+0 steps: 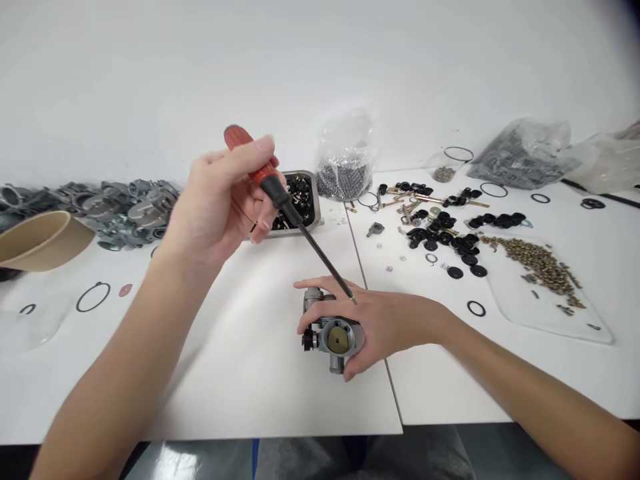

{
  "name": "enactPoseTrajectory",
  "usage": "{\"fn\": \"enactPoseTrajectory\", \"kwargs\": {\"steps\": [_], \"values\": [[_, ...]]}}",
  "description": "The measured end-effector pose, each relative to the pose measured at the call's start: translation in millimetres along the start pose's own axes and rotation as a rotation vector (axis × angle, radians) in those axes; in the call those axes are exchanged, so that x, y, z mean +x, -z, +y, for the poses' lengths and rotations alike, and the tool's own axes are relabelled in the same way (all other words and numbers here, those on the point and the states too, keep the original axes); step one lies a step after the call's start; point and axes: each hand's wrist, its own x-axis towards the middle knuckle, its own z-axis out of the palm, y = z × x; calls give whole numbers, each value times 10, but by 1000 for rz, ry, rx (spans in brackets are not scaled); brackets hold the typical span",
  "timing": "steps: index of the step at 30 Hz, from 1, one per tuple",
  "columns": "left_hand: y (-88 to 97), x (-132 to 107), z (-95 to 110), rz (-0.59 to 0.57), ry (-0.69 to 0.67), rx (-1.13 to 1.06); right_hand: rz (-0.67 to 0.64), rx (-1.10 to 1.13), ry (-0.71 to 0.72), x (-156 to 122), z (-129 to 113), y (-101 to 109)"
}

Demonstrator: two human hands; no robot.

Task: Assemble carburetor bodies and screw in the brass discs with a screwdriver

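A red-handled screwdriver is held in my left hand, its fingers closed around the handle. The long dark shaft slants down to the right, and its tip appears over the back of my right hand; whether it touches the skin I cannot tell. My right hand is wrapped around a small metal carburetor standing on the white table. A round brass-coloured plate shows in the carburetor's bore, and a black knob sticks out on its left. The fingers and palm cover part of its upper and right side.
Grey carburetor bodies and a tan tape roll lie at left. Behind my hands are a metal tray of black parts and a bag of springs. Black caps and a clear sheet with brass screws spread at right.
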Motion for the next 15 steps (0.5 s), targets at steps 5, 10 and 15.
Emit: {"fn": "enactPoseTrajectory", "kwargs": {"steps": [5, 10, 15], "values": [[39, -14, -72, -16, -31, 64, 23, 3, 50, 13, 25, -17], [32, 0, -126, -58, -38, 102, 21, 17, 59, 35, 21, -3], [15, -24, -123, -63, -107, 196, 54, 33, 78, 46, 57, -23]]}}
